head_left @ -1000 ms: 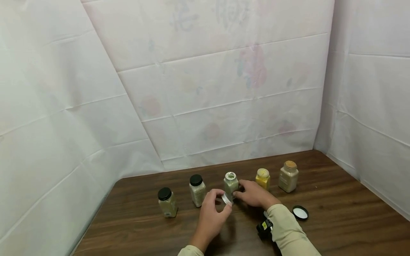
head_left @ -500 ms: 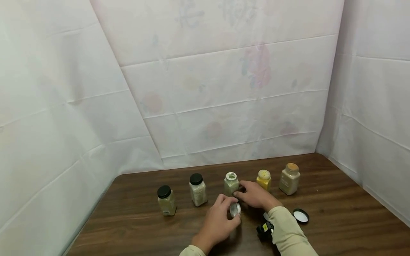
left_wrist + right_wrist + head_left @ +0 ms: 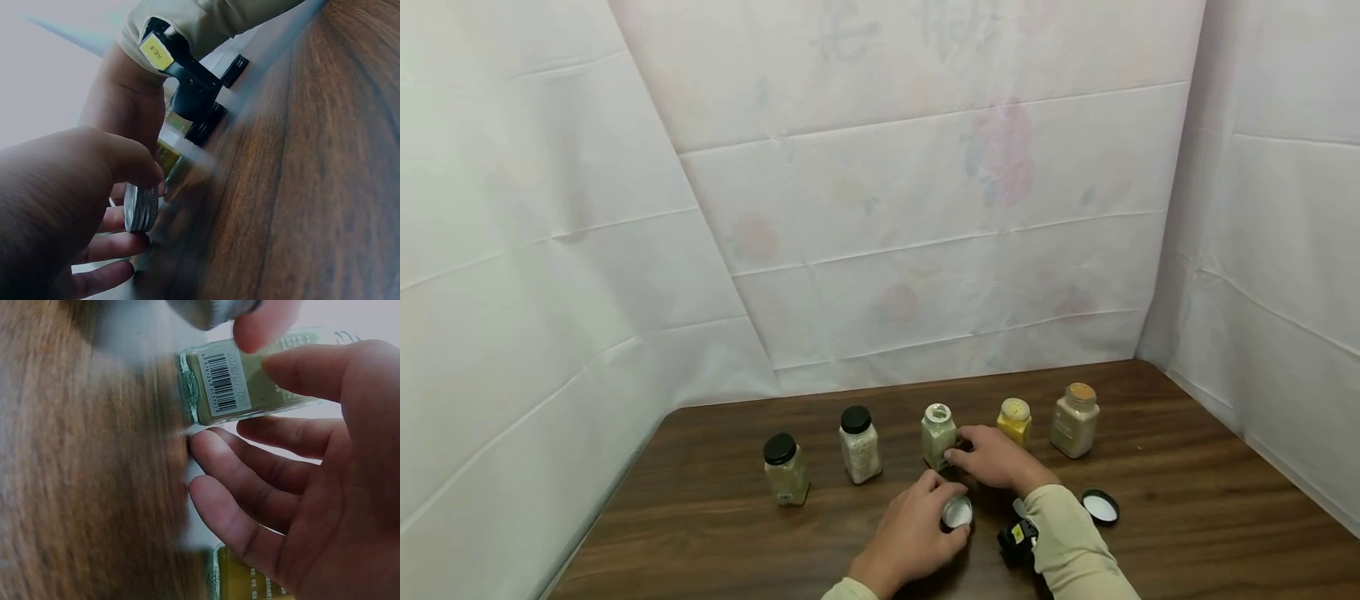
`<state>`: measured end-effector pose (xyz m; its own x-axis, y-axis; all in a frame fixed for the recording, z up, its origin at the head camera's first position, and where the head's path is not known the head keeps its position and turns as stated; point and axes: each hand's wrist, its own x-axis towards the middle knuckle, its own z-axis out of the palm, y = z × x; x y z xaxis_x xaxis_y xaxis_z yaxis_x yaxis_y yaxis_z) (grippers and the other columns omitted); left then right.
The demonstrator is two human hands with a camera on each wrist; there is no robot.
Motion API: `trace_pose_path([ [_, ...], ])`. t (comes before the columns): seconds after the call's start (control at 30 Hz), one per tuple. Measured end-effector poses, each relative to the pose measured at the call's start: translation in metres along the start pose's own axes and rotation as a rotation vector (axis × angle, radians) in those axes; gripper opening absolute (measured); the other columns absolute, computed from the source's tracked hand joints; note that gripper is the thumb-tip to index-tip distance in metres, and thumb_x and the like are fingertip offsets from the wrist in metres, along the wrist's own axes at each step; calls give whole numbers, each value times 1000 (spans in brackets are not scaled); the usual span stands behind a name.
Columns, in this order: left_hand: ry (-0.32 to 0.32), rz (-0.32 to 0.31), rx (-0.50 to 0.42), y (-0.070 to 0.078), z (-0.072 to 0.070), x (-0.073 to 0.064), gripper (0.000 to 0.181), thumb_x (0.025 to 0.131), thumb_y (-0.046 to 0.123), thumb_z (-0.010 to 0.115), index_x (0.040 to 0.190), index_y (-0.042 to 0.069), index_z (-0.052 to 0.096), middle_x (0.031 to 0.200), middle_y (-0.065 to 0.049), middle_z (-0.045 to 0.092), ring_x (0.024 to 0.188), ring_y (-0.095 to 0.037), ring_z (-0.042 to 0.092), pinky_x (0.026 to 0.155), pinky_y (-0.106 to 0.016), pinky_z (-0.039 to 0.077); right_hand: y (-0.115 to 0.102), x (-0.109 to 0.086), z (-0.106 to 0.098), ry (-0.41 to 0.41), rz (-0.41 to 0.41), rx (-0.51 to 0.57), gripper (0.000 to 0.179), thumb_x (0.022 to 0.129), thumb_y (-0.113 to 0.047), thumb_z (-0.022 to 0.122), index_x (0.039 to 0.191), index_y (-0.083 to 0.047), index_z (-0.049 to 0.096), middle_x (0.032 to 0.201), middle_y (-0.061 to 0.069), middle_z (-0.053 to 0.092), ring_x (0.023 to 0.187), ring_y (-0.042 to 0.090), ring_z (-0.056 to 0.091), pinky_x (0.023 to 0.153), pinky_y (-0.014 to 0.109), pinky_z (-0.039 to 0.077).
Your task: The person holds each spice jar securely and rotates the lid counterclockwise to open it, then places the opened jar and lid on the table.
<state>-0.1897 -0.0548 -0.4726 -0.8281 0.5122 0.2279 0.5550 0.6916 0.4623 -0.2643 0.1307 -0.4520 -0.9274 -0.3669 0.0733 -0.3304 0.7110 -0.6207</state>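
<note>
My left hand [image 3: 913, 533] pinches a small silver screw lid [image 3: 957, 512] between thumb and fingers, low in front of an uncapped glass jar [image 3: 938, 437] of pale green powder. In the left wrist view, ridged threads show on the lid's [image 3: 140, 207] side. Upright on the table, the green jar stands with my right hand [image 3: 992, 457] at its right side. The right wrist view shows thumb and index finger around the jar [image 3: 225, 384], near its barcode label; the other fingers curve loosely beside it.
Two black-capped jars, one [image 3: 861, 450] nearer and one [image 3: 787, 475] farther left, stand on the wooden table [image 3: 700, 517]. To the right are a yellow jar [image 3: 1015, 423] and a tan jar [image 3: 1075, 425]. A black lid [image 3: 1101, 507] lies by the right sleeve. White sheets enclose the table.
My left hand has moved right and toward the front edge with the silver lid, away from the green jar. The lid has turned its round face upward. My right hand stays at the jar.
</note>
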Motion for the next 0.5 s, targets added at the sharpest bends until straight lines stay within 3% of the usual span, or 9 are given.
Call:
trace_pose_path([
  [0.23,12,45,28,0,0,0,35,87,32,77,120,23,71,102,10,55,81,-1,52,71,-26,48,-4,-2,-3,2,15,-13,24,98,-28,66,111,-9,68,101,2,68,92,20,65,82,47,51],
  [0.5,-21,67,47,-3,0,-1,34,88,33,77,120,25,71,106,12,56,91,-3,54,75,-29,48,-5,-5,-6,-35,32,-13,36,99,-30,65,124,-4,65,112,6,68,102,26,65,86,50,51],
])
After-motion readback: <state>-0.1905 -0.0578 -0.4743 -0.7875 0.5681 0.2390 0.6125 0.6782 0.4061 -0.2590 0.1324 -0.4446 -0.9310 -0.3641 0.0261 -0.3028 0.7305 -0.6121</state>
